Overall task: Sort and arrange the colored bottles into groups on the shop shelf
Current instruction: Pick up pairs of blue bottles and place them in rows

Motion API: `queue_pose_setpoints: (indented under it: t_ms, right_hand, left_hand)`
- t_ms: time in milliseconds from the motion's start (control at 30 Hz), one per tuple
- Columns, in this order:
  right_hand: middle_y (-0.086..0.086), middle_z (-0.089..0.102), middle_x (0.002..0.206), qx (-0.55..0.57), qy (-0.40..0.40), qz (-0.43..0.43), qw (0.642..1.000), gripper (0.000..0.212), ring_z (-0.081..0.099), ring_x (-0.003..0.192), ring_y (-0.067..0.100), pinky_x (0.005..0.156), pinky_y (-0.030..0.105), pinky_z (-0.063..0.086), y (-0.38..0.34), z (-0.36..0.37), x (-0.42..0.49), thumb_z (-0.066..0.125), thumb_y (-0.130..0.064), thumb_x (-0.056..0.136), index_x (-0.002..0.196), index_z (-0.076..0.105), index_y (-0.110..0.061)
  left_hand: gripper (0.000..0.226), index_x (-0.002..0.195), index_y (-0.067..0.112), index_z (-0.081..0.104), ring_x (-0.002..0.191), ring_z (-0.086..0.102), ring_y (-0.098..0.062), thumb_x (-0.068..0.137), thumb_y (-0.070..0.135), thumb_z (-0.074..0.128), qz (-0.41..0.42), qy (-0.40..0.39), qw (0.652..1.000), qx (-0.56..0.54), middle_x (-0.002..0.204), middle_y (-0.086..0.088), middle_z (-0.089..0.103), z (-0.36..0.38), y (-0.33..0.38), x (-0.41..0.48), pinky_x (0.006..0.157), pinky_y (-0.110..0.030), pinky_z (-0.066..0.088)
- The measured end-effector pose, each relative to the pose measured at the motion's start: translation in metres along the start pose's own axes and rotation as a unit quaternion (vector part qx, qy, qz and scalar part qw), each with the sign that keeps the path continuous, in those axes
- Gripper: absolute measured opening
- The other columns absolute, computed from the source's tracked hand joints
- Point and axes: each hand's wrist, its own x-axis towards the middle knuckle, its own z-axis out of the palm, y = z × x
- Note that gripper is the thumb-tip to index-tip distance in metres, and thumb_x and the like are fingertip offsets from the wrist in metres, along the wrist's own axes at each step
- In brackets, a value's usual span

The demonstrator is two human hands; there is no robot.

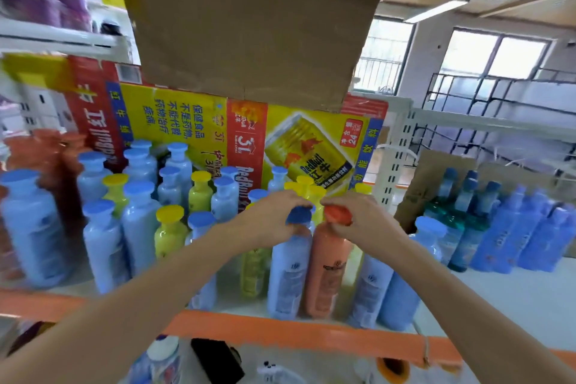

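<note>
Orange-bodied bottle [325,271] stands upright at the front edge of the shelf [280,329], right of its middle, touching a pale blue bottle [288,277] on its left; both long axes vertical, caps up; right grip [358,212] is closed over the orange cap from above, fingers curled round it; left grip [274,215] is closed the same way over the blue cap; the two grips are just beside each other, both arms coming in over the front edge. Key relation: the other orange bottles [46,153] are massed at the far left end of the shelf, toward the back, blurred; so the held orange bottle's group lies leftward and rearward of the right grip, across the left arm and beyond a field of blue and yellow bottles [170,237]. Judgement: a straight lift along the axis comes first, to clear neighbouring caps; the left grip is nearer that corner, though the right holds the piece. Printed carton [249,134] walls the back edge.
</note>
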Motion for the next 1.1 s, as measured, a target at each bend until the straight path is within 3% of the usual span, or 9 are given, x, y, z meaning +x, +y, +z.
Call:
queue_pose_setpoints:
  t_ms: [100, 267, 433, 567, 700, 767, 900, 1033, 1100]
  right_hand:
    - [0.002, 0.061, 0.116, 0.011, 0.017, -0.025, 0.999, 0.039, 0.055, 0.106, 0.019, 0.083, 0.024, 0.038, -0.004, -0.019, 0.003, 0.066, -0.022, 0.082, 0.121, 0.060, -0.025]
    - [-0.003, 0.062, 0.115, 0.041, 0.039, -0.060, 0.997, 0.038, 0.056, 0.104, 0.016, 0.091, 0.035, 0.045, -0.019, -0.050, 0.006, 0.070, -0.028, 0.079, 0.116, 0.063, -0.028]
    - [-0.012, 0.065, 0.087, 0.046, 0.058, -0.103, 0.992, 0.032, 0.060, 0.082, 0.009, 0.073, 0.026, 0.045, -0.043, -0.080, 0.016, 0.071, -0.023, 0.075, 0.108, 0.069, -0.026]
    - [-0.004, 0.071, 0.094, 0.068, 0.084, -0.141, 0.984, 0.030, 0.064, 0.086, 0.011, 0.083, 0.030, 0.049, -0.064, -0.096, 0.036, 0.071, -0.021, 0.075, 0.105, 0.070, -0.021]
    - [-0.003, 0.068, 0.095, 0.073, 0.091, -0.171, 0.978, 0.032, 0.062, 0.089, 0.010, 0.079, 0.023, 0.043, -0.086, -0.110, 0.064, 0.071, -0.019, 0.076, 0.107, 0.069, -0.018]
    - [-0.003, 0.067, 0.095, 0.070, 0.098, -0.185, 0.975, 0.032, 0.060, 0.089, 0.009, 0.073, 0.018, 0.041, -0.099, -0.114, 0.081, 0.071, -0.019, 0.076, 0.108, 0.069, -0.016]
    - [-0.003, 0.067, 0.095, 0.096, 0.125, -0.202, 0.967, 0.030, 0.060, 0.088, 0.006, 0.075, 0.013, 0.041, -0.126, -0.114, 0.113, 0.069, -0.017, 0.077, 0.107, 0.069, -0.016]
    - [0.002, 0.069, 0.100, 0.087, 0.141, -0.214, 0.963, 0.029, 0.058, 0.088, 0.004, 0.068, 0.001, 0.035, -0.152, -0.104, 0.149, 0.068, -0.015, 0.079, 0.108, 0.069, -0.014]
    - [0.004, 0.069, 0.103, 0.075, 0.143, -0.219, 0.962, 0.031, 0.057, 0.090, 0.005, 0.068, 0.001, 0.035, -0.165, -0.096, 0.169, 0.068, -0.013, 0.078, 0.109, 0.068, -0.013]
  left_hand:
    - [0.047, 0.127, 0.015, 0.052, 0.115, 0.049, -0.020, 0.084, 0.030, 0.065, 0.002, 0.055, 0.998, 0.006, 0.125, -0.004, 0.055, -0.011, 0.005, -0.007, 0.092, -0.022, 0.036]
    - [0.044, 0.119, 0.011, 0.060, 0.100, 0.054, -0.011, 0.079, 0.027, 0.070, 0.023, 0.136, 0.990, 0.005, 0.117, -0.005, 0.062, -0.048, 0.019, -0.020, 0.075, -0.008, 0.030]
    - [0.036, 0.114, 0.011, 0.063, 0.088, 0.051, 0.000, 0.081, 0.023, 0.068, 0.026, 0.171, 0.985, 0.002, 0.108, 0.000, 0.065, -0.091, 0.033, -0.030, 0.069, 0.005, 0.032]
    - [0.032, 0.114, 0.013, 0.064, 0.071, 0.052, 0.013, 0.084, 0.026, 0.064, 0.012, 0.191, 0.981, 0.014, 0.105, 0.006, 0.063, -0.124, 0.037, -0.034, 0.064, 0.005, 0.033]
    - [0.029, 0.111, 0.011, 0.065, 0.092, 0.055, -0.002, 0.085, 0.024, 0.064, 0.000, 0.236, 0.971, 0.023, 0.101, 0.008, 0.062, -0.153, 0.032, -0.034, 0.071, 0.000, 0.037]
    - [0.030, 0.110, 0.009, 0.066, 0.093, 0.057, -0.005, 0.084, 0.023, 0.065, -0.007, 0.258, 0.966, 0.028, 0.100, 0.006, 0.063, -0.169, 0.027, -0.032, 0.073, -0.006, 0.039]
    - [0.028, 0.110, 0.004, 0.065, 0.064, 0.053, 0.014, 0.085, 0.017, 0.063, -0.009, 0.283, 0.959, 0.025, 0.094, 0.005, 0.060, -0.204, 0.008, -0.030, 0.056, 0.003, 0.035]
    - [0.032, 0.115, 0.005, 0.062, 0.092, 0.053, -0.002, 0.085, 0.015, 0.063, -0.023, 0.304, 0.952, 0.016, 0.104, 0.001, 0.060, -0.239, -0.025, -0.025, 0.066, 0.004, 0.035]
    - [0.034, 0.117, 0.004, 0.061, 0.096, 0.052, -0.006, 0.084, 0.014, 0.063, -0.029, 0.311, 0.950, 0.011, 0.106, 0.000, 0.060, -0.254, -0.046, -0.023, 0.066, 0.003, 0.035]
